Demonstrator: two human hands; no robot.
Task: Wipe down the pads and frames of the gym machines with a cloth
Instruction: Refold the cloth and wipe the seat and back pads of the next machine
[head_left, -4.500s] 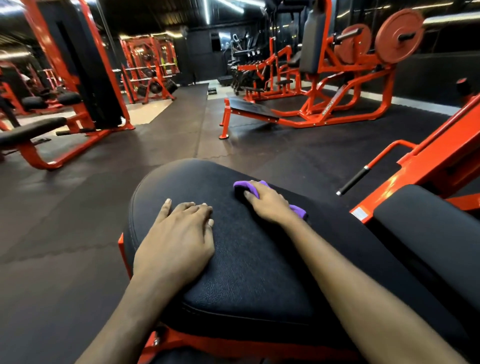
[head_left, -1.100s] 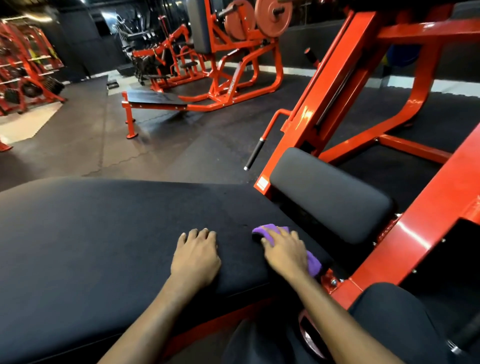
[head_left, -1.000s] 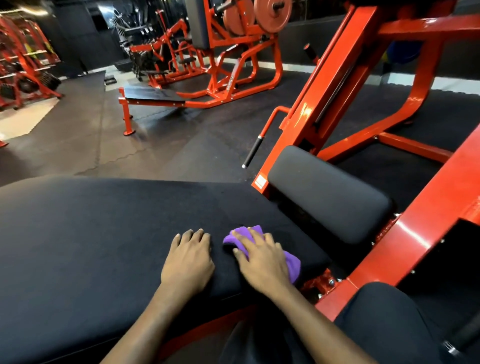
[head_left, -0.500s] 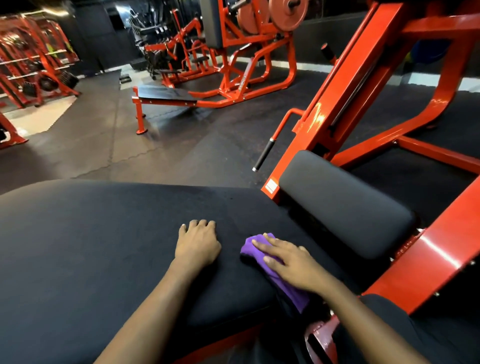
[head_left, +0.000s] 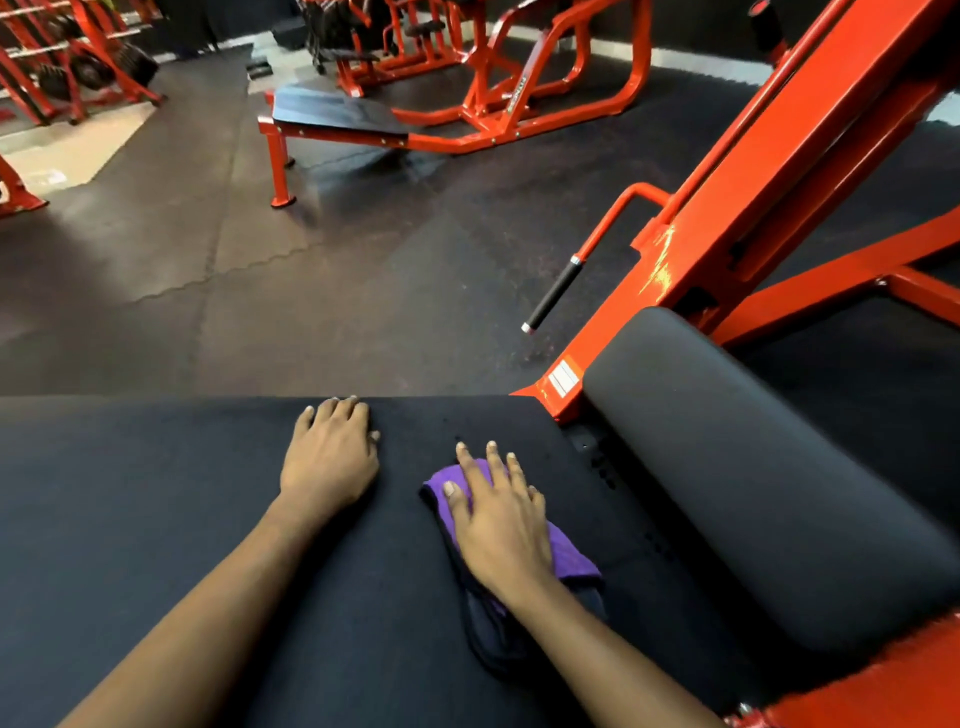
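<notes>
Head view: right hand (head_left: 501, 525) presses purple cloth (head_left: 571, 558) flat on large black pad (head_left: 156, 519), fingers spread.
Cloth lies near pad's right end. Left hand (head_left: 330, 462), fingers together, now reaches pad's far edge; earlier it sat short.

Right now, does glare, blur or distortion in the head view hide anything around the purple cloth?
Head view: the light is dim, so the wide black padded bench looks nearly textureless. A bright glare streak sits on the orange steel frame. The picture is slightly soft, yet the purple cloth under the right hand reads clearly. The wide-angle lens bends the edges, and the far orange machines are blurry.
</notes>
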